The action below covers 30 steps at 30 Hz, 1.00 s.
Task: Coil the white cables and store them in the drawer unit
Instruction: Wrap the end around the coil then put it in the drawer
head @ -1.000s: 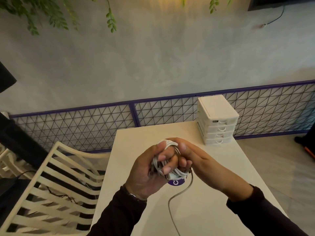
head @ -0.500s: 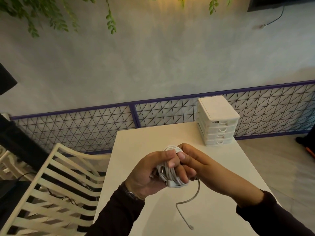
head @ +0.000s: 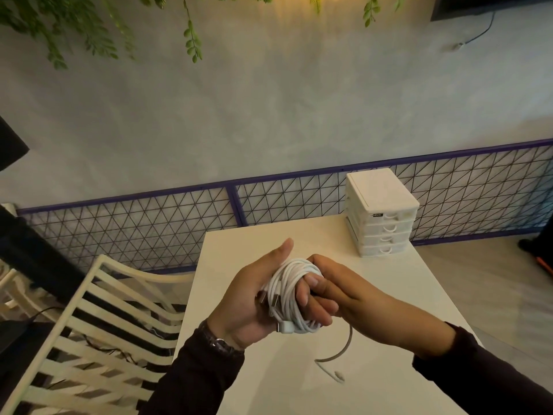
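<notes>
A bundle of white cables [head: 287,292] is wound around the fingers of my left hand [head: 248,304], whose thumb sticks up. Several plug ends poke out of the coil. My right hand [head: 344,292] presses against the coil from the right and grips the strand. A short loose tail [head: 341,351] hangs below the hands and ends in a plug near the cream table [head: 269,378]. The white drawer unit [head: 380,211] stands at the table's far right corner with its several drawers closed.
A cream slatted chair [head: 98,324] stands to the left of the table. A purple-framed wire fence [head: 179,217] runs behind the table along a grey wall. Green leaves [head: 74,28] hang from above.
The loose tail has grown shorter as more cable went onto the coil. My left thumb has lifted off the bundle, and both hands have shifted slightly lower.
</notes>
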Available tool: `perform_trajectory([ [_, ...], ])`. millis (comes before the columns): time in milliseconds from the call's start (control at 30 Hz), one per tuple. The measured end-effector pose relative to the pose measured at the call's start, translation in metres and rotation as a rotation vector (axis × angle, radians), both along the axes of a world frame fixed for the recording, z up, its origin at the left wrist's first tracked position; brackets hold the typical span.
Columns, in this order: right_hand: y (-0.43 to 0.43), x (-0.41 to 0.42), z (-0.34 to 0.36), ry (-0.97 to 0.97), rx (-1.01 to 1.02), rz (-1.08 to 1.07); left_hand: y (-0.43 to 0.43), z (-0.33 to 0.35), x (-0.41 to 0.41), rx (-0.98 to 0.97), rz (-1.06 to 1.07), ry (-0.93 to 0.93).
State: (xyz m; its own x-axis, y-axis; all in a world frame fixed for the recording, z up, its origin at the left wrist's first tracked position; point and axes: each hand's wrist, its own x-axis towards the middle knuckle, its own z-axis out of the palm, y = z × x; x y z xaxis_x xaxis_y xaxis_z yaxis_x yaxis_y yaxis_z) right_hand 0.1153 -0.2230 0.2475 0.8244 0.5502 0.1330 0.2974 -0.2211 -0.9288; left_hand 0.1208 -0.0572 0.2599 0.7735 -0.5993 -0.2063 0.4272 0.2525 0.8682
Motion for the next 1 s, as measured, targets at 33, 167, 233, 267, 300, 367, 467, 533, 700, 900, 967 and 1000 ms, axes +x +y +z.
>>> perform_trajectory([
  [33, 0.001, 0.000, -0.001, 0.004, 0.012, -0.005, -0.001, 0.004, -0.002, 0.006, 0.045, 0.033],
  [167, 0.005, 0.003, -0.004, -0.041, -0.032, -0.061, -0.007, 0.011, -0.008, 0.004, 0.204, 0.075],
  [233, 0.002, 0.004, -0.004, -0.084, -0.050, -0.120, -0.005, 0.006, -0.003, 0.095, 0.358, 0.001],
  [267, -0.002, 0.004, -0.003, -0.113, -0.057, -0.154, 0.000, 0.003, 0.001, 0.148, 0.445, -0.063],
  [300, -0.007, 0.004, -0.001, -0.145, -0.079, -0.188, 0.005, 0.002, 0.005, 0.187, 0.497, -0.124],
  [367, -0.014, 0.005, 0.000, -0.192, -0.148, -0.224, 0.012, 0.002, 0.008, 0.269, 0.458, -0.227],
  [467, -0.015, 0.006, -0.006, -0.177, -0.212, -0.229, 0.009, -0.001, 0.004, 0.435, 0.324, -0.407],
  [533, -0.012, 0.005, -0.009, -0.160, -0.222, -0.222, 0.003, -0.001, 0.001, 0.513, 0.304, -0.569],
  [700, -0.014, 0.009, -0.012, -0.150, -0.189, -0.250, -0.008, -0.010, -0.003, 0.687, 0.253, -0.837],
  [900, -0.004, 0.007, -0.016, -0.048, -0.030, -0.250, -0.023, -0.029, -0.013, 0.624, 0.394, -0.875],
  [967, -0.008, 0.006, -0.015, 0.083, 0.094, -0.160, -0.021, -0.032, -0.013, 0.568, 0.430, -0.870],
  [1000, -0.012, 0.006, -0.016, 0.169, 0.173, -0.108, -0.018, -0.034, -0.013, 0.534, 0.458, -0.854],
])
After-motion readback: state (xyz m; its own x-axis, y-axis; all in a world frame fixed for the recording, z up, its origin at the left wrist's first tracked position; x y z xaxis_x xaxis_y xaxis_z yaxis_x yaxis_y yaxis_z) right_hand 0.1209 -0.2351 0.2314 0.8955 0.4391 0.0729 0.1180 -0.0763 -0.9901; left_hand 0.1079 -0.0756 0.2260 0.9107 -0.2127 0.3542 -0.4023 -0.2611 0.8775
